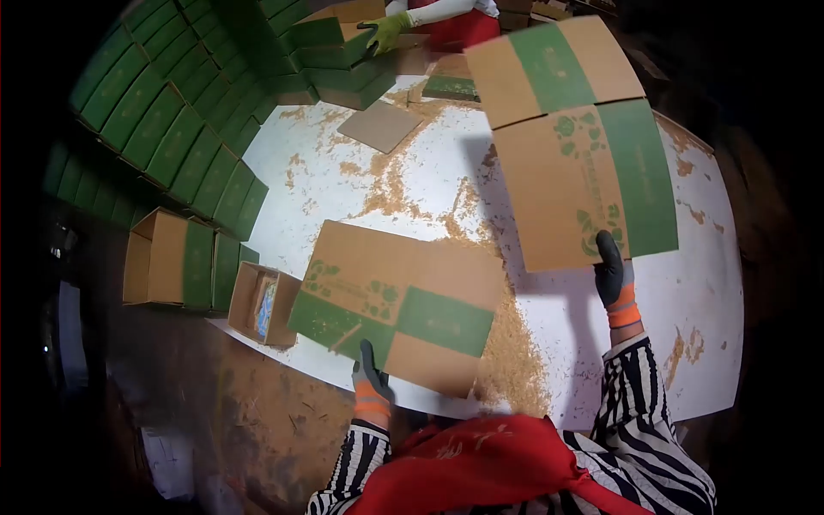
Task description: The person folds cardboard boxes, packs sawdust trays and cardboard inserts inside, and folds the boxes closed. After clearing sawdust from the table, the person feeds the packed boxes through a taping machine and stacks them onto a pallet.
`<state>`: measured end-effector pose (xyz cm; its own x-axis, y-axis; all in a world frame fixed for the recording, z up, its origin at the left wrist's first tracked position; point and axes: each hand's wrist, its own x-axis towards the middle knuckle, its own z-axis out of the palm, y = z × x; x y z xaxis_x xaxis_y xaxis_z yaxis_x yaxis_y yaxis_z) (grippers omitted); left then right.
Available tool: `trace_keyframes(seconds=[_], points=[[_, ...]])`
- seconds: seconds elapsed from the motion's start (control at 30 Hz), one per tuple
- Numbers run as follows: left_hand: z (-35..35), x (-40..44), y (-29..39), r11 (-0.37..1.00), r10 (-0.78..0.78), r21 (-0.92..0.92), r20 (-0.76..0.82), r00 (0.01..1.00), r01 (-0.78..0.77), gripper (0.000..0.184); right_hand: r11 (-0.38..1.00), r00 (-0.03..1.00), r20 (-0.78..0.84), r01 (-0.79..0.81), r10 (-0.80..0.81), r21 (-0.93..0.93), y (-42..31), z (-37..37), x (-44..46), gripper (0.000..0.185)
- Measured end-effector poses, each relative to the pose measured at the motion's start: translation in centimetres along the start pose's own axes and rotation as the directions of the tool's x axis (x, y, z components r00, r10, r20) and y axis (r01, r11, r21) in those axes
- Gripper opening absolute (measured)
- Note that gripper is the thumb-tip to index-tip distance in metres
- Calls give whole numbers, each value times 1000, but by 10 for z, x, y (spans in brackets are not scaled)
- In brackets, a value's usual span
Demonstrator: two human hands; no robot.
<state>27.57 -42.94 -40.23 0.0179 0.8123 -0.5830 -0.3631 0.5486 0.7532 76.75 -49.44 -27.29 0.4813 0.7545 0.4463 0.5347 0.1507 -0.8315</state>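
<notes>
My right hand point(613, 279), in a grey and orange glove, grips a flattened cardboard box point(558, 172) by its lower edge. This brown and green box is lifted above the right side of the table, its far end slightly blurred. Another flattened cardboard box point(352, 266), brown with green panels and leaf prints, lies tilted near the table's front edge. My left hand point(372, 378), gloved alike, is closed on that box's near edge with the thumb on top; the other fingers are hidden beneath it.
The white table point(438, 176) is strewn with wood shavings point(515, 360). Stacked green boxes point(172, 129) line the left. A small open box point(262, 305) stands at the front left corner. Across the table, a co-worker's green-gloved hand point(386, 33) touches a box. A brown cardboard sheet point(380, 126) lies farther back.
</notes>
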Motion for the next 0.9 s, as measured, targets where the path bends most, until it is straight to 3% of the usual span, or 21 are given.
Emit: trace_keyframes(seconds=[0.03, 0.07, 0.1, 0.13, 0.17, 0.2, 0.27, 0.3, 0.47, 0.53, 0.57, 0.67, 0.77, 0.83, 0.9], points=[[13, -10, 8, 996, -44, -77, -36, 998, 41, 50, 982, 985, 68, 163, -156, -99, 17, 23, 15, 42], [20, -15, 13, 985, -89, -154, -67, 994, 78, 52, 983, 981, 145, 103, -125, 149, 22, 55, 31, 42], [9, -9, 1, 996, 67, 58, -52, 996, -64, 53, 926, 971, 222, 2, -93, 377, 27, 86, 47, 42], [-10, 2, -20, 942, 210, 268, -3, 978, -202, 54, 669, 931, 362, -291, 36, 683, 24, 123, 58, 43], [-10, 2, -19, 935, 228, 282, -6, 974, -217, 54, 248, 857, 489, -515, 163, 820, 21, 159, 69, 44], [-9, 2, -18, 927, 245, 296, -10, 970, -231, 54, -82, 763, 602, -601, 235, 795, 20, 187, 73, 46], [33, -22, 12, 996, 30, -81, -127, 991, -41, 53, -95, 704, 661, -662, 258, 743, 20, 225, 71, 46], [32, -17, 4, 991, 45, -113, -207, 977, -70, 53, -22, 657, 675, -711, 336, 703, 13, 231, 71, 46], [39, -19, 3, 996, 11, -81, -367, 930, -44, 57, -211, 453, 862, -841, 229, 498, 16, 246, 59, 48], [40, -19, 2, 995, -23, -98, -433, 901, -22, 60, -214, 407, 871, -857, 275, 469, 8, 241, 39, 49], [40, -23, 7, 956, -40, -288, -280, 959, -45, 63, -150, 452, 845, -850, 284, 505, 11, 241, 31, 49], [41, -37, 17, 915, -3, -401, -115, 993, -43, 59, -41, 470, 817, -859, 335, 511, 12, 230, 16, 50], [32, -37, 14, 944, 317, 105, -44, 947, -311, 56, -106, 438, 833, -861, 338, 497, -3, 209, 12, 49], [32, -33, 18, 952, 294, 93, -8, 956, -292, 54, -189, 402, 862, -862, 309, 470, 2, 201, 7, 49], [40, -32, 34, 970, 29, -243, 0, 1000, -28, 52, -129, 436, 813, -847, 384, 515, -4, 198, -7, 50]])
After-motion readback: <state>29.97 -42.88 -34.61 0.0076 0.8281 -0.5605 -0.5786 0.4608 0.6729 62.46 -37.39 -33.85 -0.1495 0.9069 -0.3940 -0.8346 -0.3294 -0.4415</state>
